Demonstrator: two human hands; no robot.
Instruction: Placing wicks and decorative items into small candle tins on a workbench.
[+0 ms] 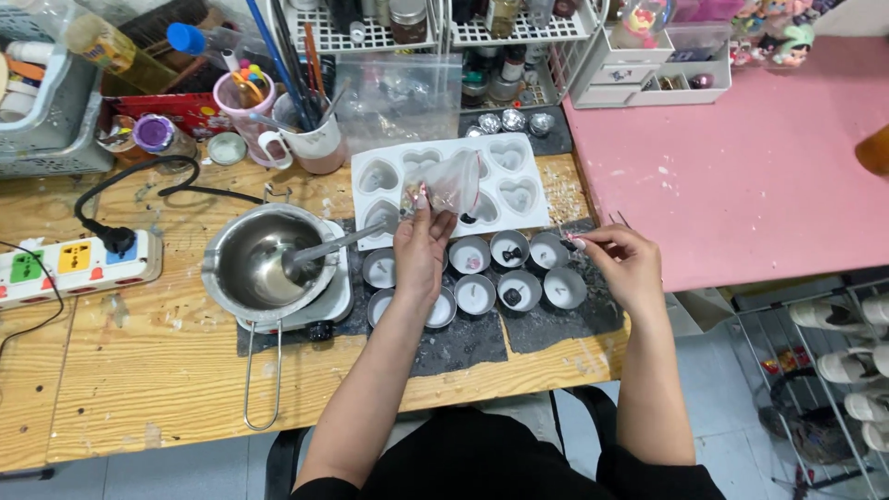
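My left hand [421,245] pinches a small clear plastic bag [451,182] and holds it up over the white heart-shaped mould tray [519,196]. My right hand [619,261] hovers at the right of a group of several small round metal cups [475,271] on a dark mat [482,338]. Its thumb and forefinger are pinched on something tiny near the rightmost cups; I cannot tell what it is. Some cups hold white wax, and two carry small dark decorations.
A steel melting pot [255,264] with a spoon sits on a small hot plate to the left. A power strip [74,264] lies at the far left. Mugs with brushes [310,130], wire racks and a pink table [741,167] surround the wooden desk.
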